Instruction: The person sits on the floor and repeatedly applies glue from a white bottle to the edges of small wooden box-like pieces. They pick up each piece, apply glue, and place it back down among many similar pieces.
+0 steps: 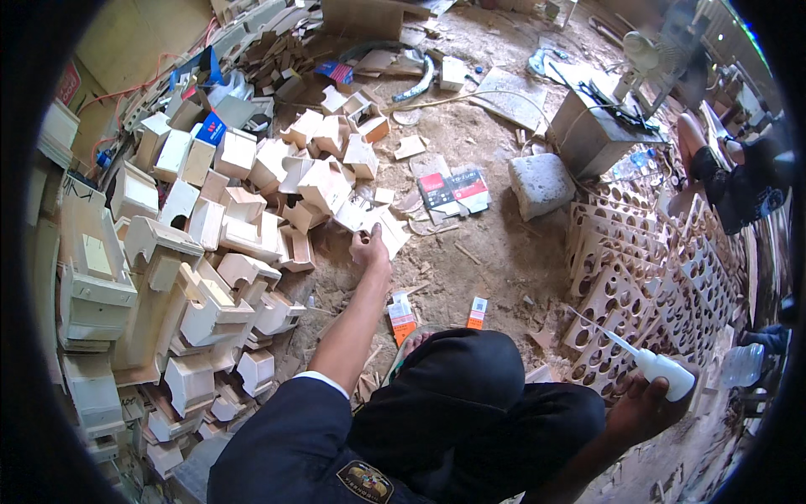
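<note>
Out in front of me, my left hand (pixel 370 249) reaches to the edge of the heap of small wooden boxes, its fingers closed on a flat pale wooden piece (pixel 391 236) with the thumb on top. Part of that piece is hidden by the hand. Beyond it lie several loose wooden boxes (pixel 326 186) with curved cut-outs. At the right, beside my knee, my right hand (pixel 646 407) grips a white squeeze bottle (pixel 667 375). Its long thin nozzle (pixel 617 338) points up and left, apart from any wood.
Stacked wooden boxes (pixel 197 302) fill the left side. Panels with round holes (pixel 617 311) lean at the right. A concrete block (pixel 541 186), flat packages (pixel 454 192), two orange-and-white cartons (pixel 401 318) and wood scraps lie on the dusty ground. Another person's leg (pixel 692 144) shows at far right.
</note>
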Available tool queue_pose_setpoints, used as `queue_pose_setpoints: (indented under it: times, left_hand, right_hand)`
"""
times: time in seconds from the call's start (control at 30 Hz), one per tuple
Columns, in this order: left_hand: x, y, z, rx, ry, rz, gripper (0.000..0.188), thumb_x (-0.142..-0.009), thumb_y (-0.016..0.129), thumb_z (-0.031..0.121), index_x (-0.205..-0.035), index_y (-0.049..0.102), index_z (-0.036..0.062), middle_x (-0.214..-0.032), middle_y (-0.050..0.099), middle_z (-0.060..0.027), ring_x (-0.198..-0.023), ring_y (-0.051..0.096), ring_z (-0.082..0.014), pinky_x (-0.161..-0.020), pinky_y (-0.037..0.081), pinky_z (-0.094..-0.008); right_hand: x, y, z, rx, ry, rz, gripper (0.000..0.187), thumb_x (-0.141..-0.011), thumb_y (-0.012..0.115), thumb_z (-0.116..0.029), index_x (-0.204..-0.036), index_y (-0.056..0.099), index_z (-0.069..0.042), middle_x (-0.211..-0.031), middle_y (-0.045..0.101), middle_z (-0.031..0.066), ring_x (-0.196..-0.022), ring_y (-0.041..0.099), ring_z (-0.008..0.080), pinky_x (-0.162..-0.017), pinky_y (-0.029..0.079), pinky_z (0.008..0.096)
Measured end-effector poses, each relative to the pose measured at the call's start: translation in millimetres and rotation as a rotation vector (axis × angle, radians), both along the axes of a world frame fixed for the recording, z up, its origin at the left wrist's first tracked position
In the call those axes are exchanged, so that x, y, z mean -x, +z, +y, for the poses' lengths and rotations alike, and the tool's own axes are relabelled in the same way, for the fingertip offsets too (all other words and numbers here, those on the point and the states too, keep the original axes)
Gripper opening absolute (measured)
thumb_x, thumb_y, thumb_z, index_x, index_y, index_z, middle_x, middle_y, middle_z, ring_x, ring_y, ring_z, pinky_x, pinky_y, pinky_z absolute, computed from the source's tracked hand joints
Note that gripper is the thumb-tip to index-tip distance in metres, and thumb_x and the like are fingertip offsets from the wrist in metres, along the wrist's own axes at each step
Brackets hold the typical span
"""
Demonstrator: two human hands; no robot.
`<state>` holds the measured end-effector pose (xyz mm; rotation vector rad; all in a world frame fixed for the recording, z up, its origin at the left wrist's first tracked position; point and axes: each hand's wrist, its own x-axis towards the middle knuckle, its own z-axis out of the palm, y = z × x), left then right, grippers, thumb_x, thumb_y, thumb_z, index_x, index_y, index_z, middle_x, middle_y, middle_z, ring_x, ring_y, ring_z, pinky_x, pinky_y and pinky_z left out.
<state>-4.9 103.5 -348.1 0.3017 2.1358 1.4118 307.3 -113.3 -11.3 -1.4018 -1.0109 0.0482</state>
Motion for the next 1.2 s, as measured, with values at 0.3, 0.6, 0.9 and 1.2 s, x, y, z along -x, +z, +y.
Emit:
queue_pose_setpoints:
  times: [0.3, 0.6, 0.9, 1.2]
  left_hand:
    - [-29, 205, -39, -0.730, -0.488, -0.691, 0.040, -0.084, 0.072, 0.023, -0.114, 0.056, 0.0021, -0.101, 0.062, -0.0063, -0.092, 0.060, -0.0159, -0.079, 0.051, -0.0305]
    - [-109, 301, -63, -0.531, -1.113, -0.564, 0.027, -0.084, 0.067, 0.005, -0.109, 0.059, -0.0036, -0.099, 0.066, -0.0102, -0.087, 0.064, -0.0163, -0.080, 0.053, -0.0311]
    - [-137, 342, -132, -0.467, -1.262, -0.605, 0.040, -0.077, 0.074, 0.006, -0.109, 0.053, -0.0057, -0.097, 0.063, -0.0119, -0.087, 0.065, -0.0177, -0.080, 0.055, -0.0328]
    - [-134, 331, -131, -0.407, -1.364, -0.471, 0.033, -0.079, 0.073, 0.006, -0.104, 0.055, -0.0043, -0.094, 0.065, -0.0115, -0.083, 0.065, -0.0154, -0.076, 0.056, -0.0291]
  right_hand:
    - [-7, 6, -11, -0.002, 0.027, -0.112, 0.051, -0.085, 0.064, -0.049, -0.090, 0.048, 0.000, -0.066, 0.051, 0.0067, -0.044, 0.051, 0.0115, -0.036, 0.043, 0.0227]
    - [-7, 18, -27, -0.100, 0.115, 0.017, 0.044, -0.085, 0.069, -0.039, -0.084, 0.053, 0.002, -0.064, 0.059, 0.0085, -0.047, 0.058, 0.0130, -0.045, 0.048, 0.0239]
    - [-18, 17, -31, -0.168, 0.023, -0.052, 0.051, -0.085, 0.066, -0.046, -0.087, 0.048, 0.002, -0.065, 0.051, 0.0054, -0.046, 0.052, 0.0096, -0.039, 0.047, 0.0231]
    - [-15, 13, -31, -0.145, 0.048, -0.097, 0.053, -0.082, 0.070, -0.044, -0.092, 0.048, 0.003, -0.070, 0.053, 0.0087, -0.051, 0.058, 0.0133, -0.038, 0.046, 0.0231]
